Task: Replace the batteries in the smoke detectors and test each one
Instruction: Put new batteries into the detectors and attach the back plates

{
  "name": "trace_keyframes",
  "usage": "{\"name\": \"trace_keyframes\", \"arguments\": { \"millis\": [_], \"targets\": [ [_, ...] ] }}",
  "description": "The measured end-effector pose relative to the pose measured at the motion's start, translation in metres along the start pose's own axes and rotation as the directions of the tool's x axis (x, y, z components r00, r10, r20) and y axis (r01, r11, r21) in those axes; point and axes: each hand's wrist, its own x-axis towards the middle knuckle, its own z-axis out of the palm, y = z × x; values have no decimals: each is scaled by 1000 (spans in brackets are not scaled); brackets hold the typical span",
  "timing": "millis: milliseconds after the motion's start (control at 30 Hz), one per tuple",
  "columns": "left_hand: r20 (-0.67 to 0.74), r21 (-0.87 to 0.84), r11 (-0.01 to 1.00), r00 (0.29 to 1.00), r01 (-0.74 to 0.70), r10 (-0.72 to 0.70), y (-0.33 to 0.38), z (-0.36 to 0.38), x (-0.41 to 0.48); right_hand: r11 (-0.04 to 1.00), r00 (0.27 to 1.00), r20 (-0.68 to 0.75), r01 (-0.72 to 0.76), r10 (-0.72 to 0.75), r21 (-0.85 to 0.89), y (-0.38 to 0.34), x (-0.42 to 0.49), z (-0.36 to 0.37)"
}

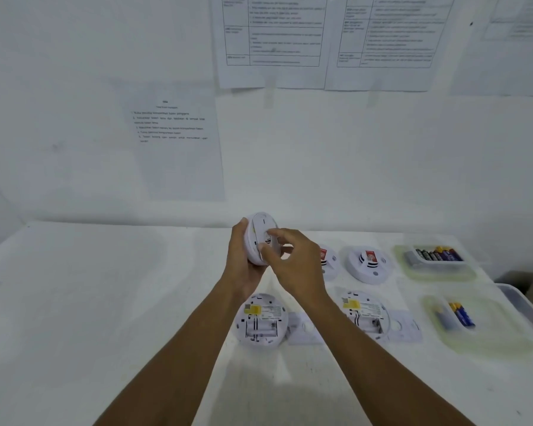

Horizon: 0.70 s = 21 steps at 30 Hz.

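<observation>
Detectors number five: one held detector [260, 238] up in the hands, two face-up detectors beyond and to the right of the right hand, and two lying back-up nearer the person. Of the face-up pair, the far right detector [369, 264] shows a red label and dark vents, while the half-hidden detector [328, 261] sits just behind the right hand. The open-back detector [261, 322] lies below the left hand, showing a yellow sticker and an open battery bay; the second open-back detector [363, 315] lies just right of the right forearm, with the same sticker. Two flat white mounting plates rest beside these, the left plate [303, 329] and the right plate [403, 329]. Two clear trays stand well to the right: the far tray [437, 272] holds a row of batteries, too small to count, and the near tray [480, 330] holds a few.

The held detector is white, round, tilted on edge above the white surface [90, 302]. The left hand [243, 265] is curled around its rim, gripping it. The right hand [290, 259] is half open, thumb and fingertips pinching at the detector's exposed face.
</observation>
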Motion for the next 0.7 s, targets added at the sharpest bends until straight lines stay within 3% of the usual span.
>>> {"name": "trace_keyframes", "arguments": {
  "millis": [267,433,600,700],
  "targets": [
    [-33,67,997,999,29,-27,-3,-7,2,959,995,81,78,-58,-271,-11,2,1],
    [-71,-94,995,997,22,-29,12,-32,5,972,996,52,81,-72,-219,16,30,-10],
    [-150,-110,994,989,-8,-8,25,-68,7,883,920,389,146,45,-446,59,51,-1],
    [-161,-115,993,987,3,-21,28,-78,3,758,880,471,265,64,-596,69,56,14]
  ]
}}
